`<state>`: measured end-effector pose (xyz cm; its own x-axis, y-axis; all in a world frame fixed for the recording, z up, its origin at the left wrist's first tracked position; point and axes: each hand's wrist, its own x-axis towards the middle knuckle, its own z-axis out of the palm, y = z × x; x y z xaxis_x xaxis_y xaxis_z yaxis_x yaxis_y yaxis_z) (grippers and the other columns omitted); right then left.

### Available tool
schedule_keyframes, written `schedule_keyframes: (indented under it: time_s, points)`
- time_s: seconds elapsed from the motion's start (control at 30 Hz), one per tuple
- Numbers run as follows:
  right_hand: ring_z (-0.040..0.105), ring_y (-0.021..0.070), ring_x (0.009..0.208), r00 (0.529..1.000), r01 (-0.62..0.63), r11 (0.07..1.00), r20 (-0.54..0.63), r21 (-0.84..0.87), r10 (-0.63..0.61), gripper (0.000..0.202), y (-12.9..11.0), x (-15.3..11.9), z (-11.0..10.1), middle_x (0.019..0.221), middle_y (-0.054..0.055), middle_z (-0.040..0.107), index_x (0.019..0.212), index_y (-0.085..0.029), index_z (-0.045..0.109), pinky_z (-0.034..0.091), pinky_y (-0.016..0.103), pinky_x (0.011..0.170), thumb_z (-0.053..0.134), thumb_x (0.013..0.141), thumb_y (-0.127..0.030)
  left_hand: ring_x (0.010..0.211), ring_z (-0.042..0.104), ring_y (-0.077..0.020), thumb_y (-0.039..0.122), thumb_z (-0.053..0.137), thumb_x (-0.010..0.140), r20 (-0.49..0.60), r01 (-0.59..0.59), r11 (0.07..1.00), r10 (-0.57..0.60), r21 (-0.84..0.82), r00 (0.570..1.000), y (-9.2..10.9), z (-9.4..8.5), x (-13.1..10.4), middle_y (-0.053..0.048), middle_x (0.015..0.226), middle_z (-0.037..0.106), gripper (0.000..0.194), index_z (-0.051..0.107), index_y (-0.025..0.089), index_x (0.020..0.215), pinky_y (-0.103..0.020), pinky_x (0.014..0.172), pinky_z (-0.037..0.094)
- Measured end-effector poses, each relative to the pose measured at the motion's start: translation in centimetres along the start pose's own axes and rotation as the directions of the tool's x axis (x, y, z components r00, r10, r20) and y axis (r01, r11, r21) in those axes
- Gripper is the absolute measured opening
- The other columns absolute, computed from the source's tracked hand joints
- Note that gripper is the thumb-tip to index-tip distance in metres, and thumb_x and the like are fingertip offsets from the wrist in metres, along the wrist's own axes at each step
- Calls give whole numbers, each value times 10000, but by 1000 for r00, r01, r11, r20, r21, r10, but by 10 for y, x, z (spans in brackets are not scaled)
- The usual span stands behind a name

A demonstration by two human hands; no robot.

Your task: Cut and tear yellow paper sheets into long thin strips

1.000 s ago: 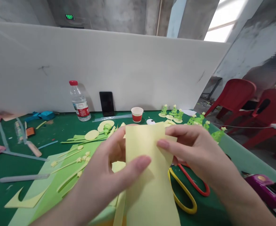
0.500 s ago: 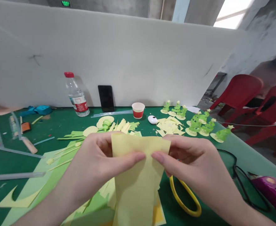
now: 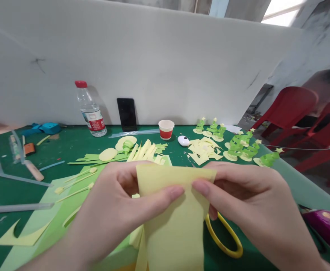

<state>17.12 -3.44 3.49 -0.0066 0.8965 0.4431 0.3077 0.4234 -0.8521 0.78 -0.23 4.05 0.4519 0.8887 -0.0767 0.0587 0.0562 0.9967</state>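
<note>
Both pinched nearly closed, our left hand (image 3: 120,203) and right hand (image 3: 246,199) hold pale-yellow paper (image 3: 173,229) over the green table (image 3: 69,139); we should keep its top edge level, thumb pressure even.

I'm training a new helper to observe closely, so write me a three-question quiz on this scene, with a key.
1. True or false: only the right hand holds the pale yellow paper.
2. What colour is the cap on the clear bottle? A) blue B) red C) white
3. Fill in: across the picture, the black phone stands between the clear bottle and the red-and-white ____.

Key: 1. False; the left hand holds it too. 2. B. 3. cup.
</note>
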Motion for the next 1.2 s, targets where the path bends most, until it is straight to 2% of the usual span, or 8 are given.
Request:
schedule_keyframes:
  time_s: [0.17, 0.27, 0.57, 0.67, 0.73, 0.93, 1.03, 1.2]
  points:
    - [394, 64, 351, 998, -56, 998, 31, -31, 57, 241, -4, 0, -2, 406, -39, 459, 494, -196, 584, 273, 180, 303, 595, 733, -219, 546, 637, -126, 188, 724, 581, -95, 72, 996, -76, -48, 993, 4, 3, -3, 64, 570, 690, 70, 656, 181, 567, -133, 440, 470]
    - [366, 59, 328, 995, -93, 996, 33, -16, 93, 250, -6, -2, -1, 385, -41, 428, 482, -202, 582, 231, 186, 282, 591, 730, -228, 511, 627, -119, 145, 738, 546, -72, 58, 995, -63, -77, 995, 5, 4, -3, 79, 518, 657, 102, 646, 187, 531, -132, 417, 461]
    - [359, 47, 314, 992, -110, 991, 70, 75, 105, 269, -6, -3, 0, 394, -44, 411, 480, -213, 584, 215, 170, 262, 580, 749, -232, 464, 576, -59, 179, 734, 572, -124, 91, 992, -102, -89, 987, 12, 8, -5, 94, 486, 627, 155, 610, 163, 482, -88, 413, 421]
    - [355, 41, 316, 993, -97, 989, 75, 111, 89, 274, -6, -3, 0, 394, -44, 409, 480, -218, 592, 219, 165, 266, 567, 753, -206, 457, 586, -66, 152, 741, 548, -87, 107, 989, -116, -102, 989, 12, 7, -4, 100, 472, 622, 150, 610, 168, 477, -88, 397, 422]
    - [353, 46, 311, 993, -106, 990, 69, 94, 100, 271, -6, -3, 0, 388, -39, 418, 475, -218, 595, 215, 175, 261, 569, 745, -215, 454, 599, -81, 142, 750, 524, -63, 107, 988, -114, -111, 991, 11, 6, -4, 100, 465, 623, 149, 614, 176, 473, -98, 382, 427]
    - [349, 53, 307, 991, -131, 989, 39, 67, 128, 323, -5, -3, 0, 371, -37, 418, 415, -215, 550, 237, 180, 271, 580, 734, -250, 458, 596, -62, 99, 725, 560, -119, 122, 981, -140, -149, 983, 15, 9, -8, 110, 463, 624, 164, 617, 176, 464, -85, 412, 441]
    - [348, 56, 306, 990, -138, 990, 45, 32, 136, 339, -5, -4, 0, 372, -35, 426, 407, -207, 527, 230, 188, 271, 583, 737, -262, 447, 594, -55, 70, 727, 541, -32, 110, 982, -116, -154, 993, 11, 6, -5, 119, 470, 629, 166, 625, 184, 478, -65, 378, 404]
    - [339, 49, 304, 991, -110, 993, 80, 38, 106, 363, -3, -2, -2, 367, -38, 452, 422, -191, 509, 260, 190, 296, 560, 777, -242, 489, 616, -64, 26, 690, 572, 32, 83, 985, -79, -152, 996, 3, 1, 1, 118, 525, 662, 185, 659, 202, 523, -66, 394, 411]
